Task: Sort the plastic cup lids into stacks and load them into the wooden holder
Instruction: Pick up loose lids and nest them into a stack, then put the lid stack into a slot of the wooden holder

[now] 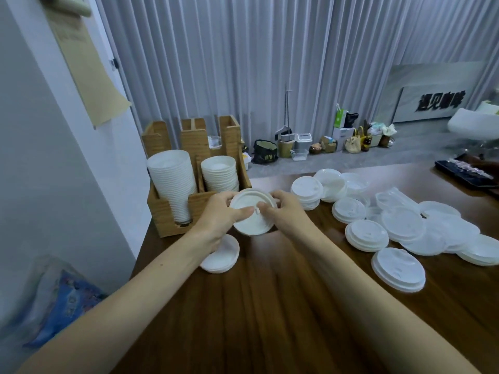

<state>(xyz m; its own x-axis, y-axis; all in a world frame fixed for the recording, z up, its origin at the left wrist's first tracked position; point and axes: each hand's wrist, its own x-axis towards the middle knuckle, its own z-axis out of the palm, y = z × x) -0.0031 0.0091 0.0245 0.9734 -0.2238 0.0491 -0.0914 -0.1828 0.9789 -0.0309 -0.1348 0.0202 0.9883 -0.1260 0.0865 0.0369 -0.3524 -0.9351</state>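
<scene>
Both hands hold one white round lid (249,220) above the table, just in front of the wooden holder (172,211). My left hand (220,215) grips its left rim with the thumb across the top. My right hand (283,210) pinches its right side near the small tab. The holder has a tall lid stack (171,182) in its left slot and a shorter stack (219,174) in the right one. A small stack of lids (222,256) lies on the table under my left wrist. Several loose lids and low stacks (405,230) spread to the right.
The dark wooden table (270,306) runs from the wall on the left to a black tray (467,174) at the far right. A blue packet (64,300) lies on the floor at lower left. Bags and bins line the curtain behind.
</scene>
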